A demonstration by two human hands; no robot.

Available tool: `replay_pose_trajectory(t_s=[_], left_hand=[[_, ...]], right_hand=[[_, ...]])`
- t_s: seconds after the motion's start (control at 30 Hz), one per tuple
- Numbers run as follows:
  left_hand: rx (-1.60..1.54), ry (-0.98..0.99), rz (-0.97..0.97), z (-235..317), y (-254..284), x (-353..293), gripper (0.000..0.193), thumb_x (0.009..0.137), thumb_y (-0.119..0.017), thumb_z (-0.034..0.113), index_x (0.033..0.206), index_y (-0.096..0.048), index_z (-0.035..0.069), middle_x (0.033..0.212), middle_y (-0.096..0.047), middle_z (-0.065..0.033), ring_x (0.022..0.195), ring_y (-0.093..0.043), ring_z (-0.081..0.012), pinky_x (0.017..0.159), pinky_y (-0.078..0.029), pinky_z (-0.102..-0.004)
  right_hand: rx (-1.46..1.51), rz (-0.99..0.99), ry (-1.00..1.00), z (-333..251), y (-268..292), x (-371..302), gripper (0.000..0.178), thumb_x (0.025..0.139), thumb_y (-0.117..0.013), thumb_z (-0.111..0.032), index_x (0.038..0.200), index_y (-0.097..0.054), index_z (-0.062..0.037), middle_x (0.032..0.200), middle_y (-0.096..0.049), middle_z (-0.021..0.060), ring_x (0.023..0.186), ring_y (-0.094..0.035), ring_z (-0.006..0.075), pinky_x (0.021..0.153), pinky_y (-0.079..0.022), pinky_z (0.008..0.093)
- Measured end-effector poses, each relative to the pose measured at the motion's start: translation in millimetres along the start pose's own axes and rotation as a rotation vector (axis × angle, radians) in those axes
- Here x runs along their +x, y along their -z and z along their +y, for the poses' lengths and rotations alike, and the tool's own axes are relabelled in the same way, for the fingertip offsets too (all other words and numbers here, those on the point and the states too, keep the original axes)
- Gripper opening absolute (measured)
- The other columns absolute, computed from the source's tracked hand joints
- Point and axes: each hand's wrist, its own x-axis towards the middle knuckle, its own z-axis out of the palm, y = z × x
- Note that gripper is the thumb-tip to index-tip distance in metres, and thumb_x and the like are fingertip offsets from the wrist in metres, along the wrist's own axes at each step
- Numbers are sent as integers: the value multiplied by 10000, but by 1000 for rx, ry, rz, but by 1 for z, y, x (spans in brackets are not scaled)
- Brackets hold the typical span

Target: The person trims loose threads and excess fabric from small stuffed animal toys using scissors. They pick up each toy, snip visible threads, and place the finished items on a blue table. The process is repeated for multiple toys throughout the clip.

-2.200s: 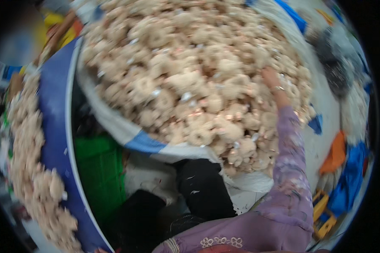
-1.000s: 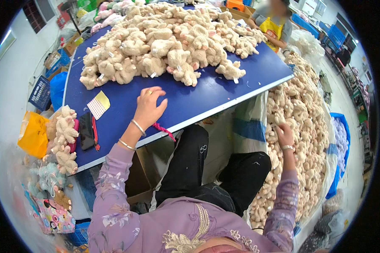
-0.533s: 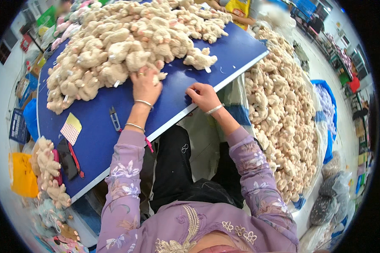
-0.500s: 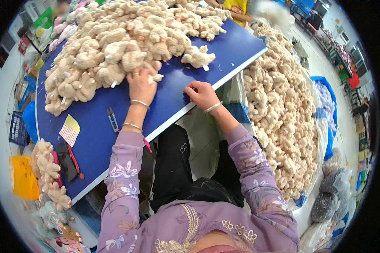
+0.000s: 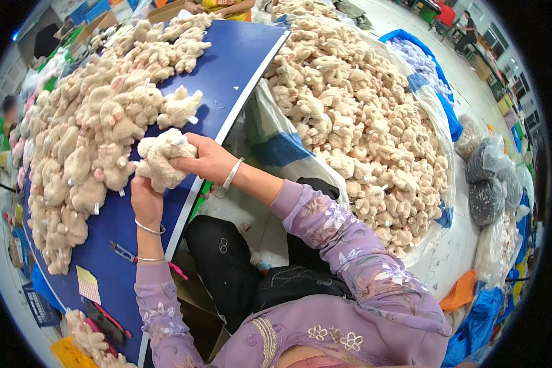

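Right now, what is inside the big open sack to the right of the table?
The sack holds a heap of cream plush toys, jumbled together. Only the upper layer can be seen; it covers whatever lies deeper.

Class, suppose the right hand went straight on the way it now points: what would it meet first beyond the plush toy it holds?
The right hand would probably meet the heap of cream plush toys on the blue tabletop, though depth is unclear.
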Motion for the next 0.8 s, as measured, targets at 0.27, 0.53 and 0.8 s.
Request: replay_pose_trajectory(t_s=[0.27, 0.53, 0.8], left_hand=[[524, -26, 88, -17, -10, 11, 310, 877, -578, 146, 1124, -580, -41, 1025, -610, -65, 861, -594, -111, 707, -488, -231], [227, -107, 213, -10, -2, 4, 351, 936, -500, 225, 1165, -548, -37, 1074, -623, -105, 927, -636, -181, 770, -529, -300], [461, -337, 453, -21, 13, 7, 433, 939, -535, 390, 923, -626, -33, 893, -630, -41, 785, -557, -106, 698, -464, -285]], right_hand=[[-346, 72, 12, -5, 14, -2, 463, 817, -660, -408, 955, -567, 24, 867, -646, 206, 798, -644, 292, 707, -495, 360], [-28, 113, 14, -7, 11, -3, 178, 847, -639, -161, 854, -533, -18, 699, -549, -7, 624, -495, 60, 539, -424, 240], [225, 165, -228, -1, 7, -5, 212, 933, -541, -258, 968, -554, -49, 761, -614, 52, 559, -540, 97, 539, -465, 245]])
